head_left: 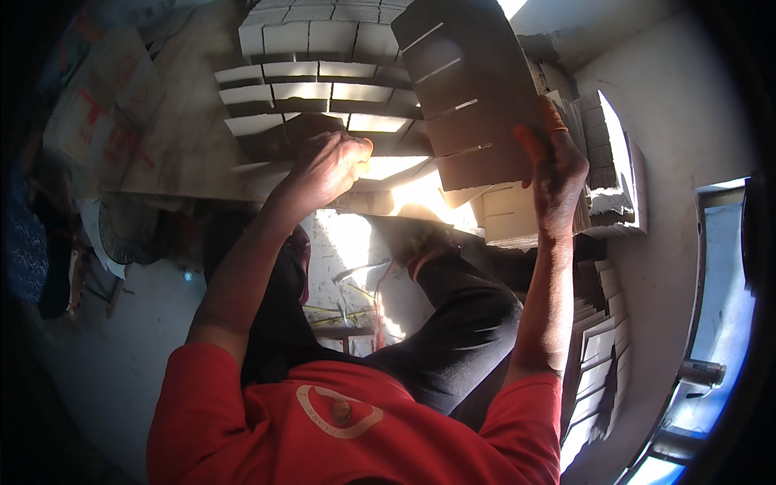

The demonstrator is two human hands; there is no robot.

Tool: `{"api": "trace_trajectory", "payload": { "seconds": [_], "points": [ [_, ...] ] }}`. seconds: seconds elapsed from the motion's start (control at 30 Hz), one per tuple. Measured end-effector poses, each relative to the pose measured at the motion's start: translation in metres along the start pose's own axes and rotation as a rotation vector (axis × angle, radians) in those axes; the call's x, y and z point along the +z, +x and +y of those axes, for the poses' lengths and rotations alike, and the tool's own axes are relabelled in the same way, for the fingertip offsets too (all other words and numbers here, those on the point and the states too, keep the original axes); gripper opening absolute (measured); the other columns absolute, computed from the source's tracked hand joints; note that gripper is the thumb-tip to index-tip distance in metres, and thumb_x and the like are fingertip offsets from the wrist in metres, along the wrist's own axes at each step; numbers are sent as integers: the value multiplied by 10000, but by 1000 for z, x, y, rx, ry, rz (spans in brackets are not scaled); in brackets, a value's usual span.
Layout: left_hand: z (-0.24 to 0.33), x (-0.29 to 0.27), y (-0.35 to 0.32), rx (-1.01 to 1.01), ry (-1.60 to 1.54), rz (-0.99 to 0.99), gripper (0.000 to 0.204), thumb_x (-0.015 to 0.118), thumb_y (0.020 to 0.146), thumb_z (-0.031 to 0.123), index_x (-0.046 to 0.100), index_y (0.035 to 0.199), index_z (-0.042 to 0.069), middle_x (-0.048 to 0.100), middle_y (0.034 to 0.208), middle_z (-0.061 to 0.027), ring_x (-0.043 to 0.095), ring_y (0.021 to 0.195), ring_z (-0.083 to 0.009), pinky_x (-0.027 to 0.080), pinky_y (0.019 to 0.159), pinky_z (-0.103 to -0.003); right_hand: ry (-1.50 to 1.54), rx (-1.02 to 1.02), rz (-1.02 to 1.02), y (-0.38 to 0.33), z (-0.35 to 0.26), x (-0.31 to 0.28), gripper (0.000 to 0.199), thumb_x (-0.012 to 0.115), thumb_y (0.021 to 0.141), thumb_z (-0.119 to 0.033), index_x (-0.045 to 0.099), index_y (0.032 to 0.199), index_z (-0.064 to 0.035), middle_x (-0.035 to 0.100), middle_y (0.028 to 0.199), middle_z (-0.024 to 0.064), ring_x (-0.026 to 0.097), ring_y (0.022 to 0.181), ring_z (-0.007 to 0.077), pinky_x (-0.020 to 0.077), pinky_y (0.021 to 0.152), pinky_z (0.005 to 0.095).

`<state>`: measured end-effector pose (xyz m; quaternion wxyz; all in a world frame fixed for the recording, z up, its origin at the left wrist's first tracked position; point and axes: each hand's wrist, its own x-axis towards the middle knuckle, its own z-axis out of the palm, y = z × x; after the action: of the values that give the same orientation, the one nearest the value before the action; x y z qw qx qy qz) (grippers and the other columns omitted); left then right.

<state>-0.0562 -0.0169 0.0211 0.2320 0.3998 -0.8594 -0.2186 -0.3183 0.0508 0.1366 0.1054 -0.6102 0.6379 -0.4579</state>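
My right hand (558, 171) grips a flat cardboard sheet (477, 89) by its right edge, with the thumb on its face. Several narrow slots run in from the sheet's left edge, and it is raised and tilted over the worktable. My left hand (330, 168) is closed, fingers curled at the near side of a slotted cardboard divider grid (295, 91). Whether anything is pinched in it is hidden. Orange coverings show on fingertips of both hands. The grid's crossed strips form rows of cells, partly in bright sun.
More cardboard pieces (509, 214) lie below the held sheet. Stacked cardboard (600, 149) stands at the right wall, and another stack (602, 347) sits lower beside my right arm. Marked cartons (97, 121) are at the far left. A blue door or window (719, 275) is at the right.
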Motion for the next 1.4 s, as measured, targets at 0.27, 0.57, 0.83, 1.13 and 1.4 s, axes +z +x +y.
{"api": "trace_trajectory", "payload": {
  "seconds": [0.27,0.57,0.83,1.13,1.4],
  "points": [
    [1,4,3,10,-36,-14,135,617,816,154,620,839,21,631,787,-169,624,745,-351,477,670,-421,42,39,-97,0,14,17,447,654,895,-107,542,1326,-73,608,691,1,441,484,20,387,427,209],
    [-2,7,6,12,-39,-24,109,622,813,134,612,848,31,601,757,-182,595,699,-373,462,620,-404,62,69,-94,5,14,19,473,665,875,-81,536,1331,-74,639,733,15,469,493,26,400,412,215],
    [-8,12,7,15,-58,-1,114,625,823,139,621,872,36,596,747,-189,580,682,-384,457,613,-406,55,20,-87,12,18,20,463,665,874,-79,548,1322,-82,631,720,6,461,492,26,393,410,219],
    [-10,12,7,15,-120,-16,139,623,834,128,629,917,17,625,807,-198,614,718,-367,482,641,-401,-29,-60,-82,16,22,20,454,674,868,-80,562,1308,-76,623,690,10,449,497,30,400,443,231],
    [-10,12,8,45,-137,19,129,616,836,114,641,923,22,635,815,-186,626,740,-358,490,651,-399,-30,-45,-283,15,25,33,464,631,879,-44,529,1331,-66,677,792,53,501,515,50,422,456,225]
  ]
}}
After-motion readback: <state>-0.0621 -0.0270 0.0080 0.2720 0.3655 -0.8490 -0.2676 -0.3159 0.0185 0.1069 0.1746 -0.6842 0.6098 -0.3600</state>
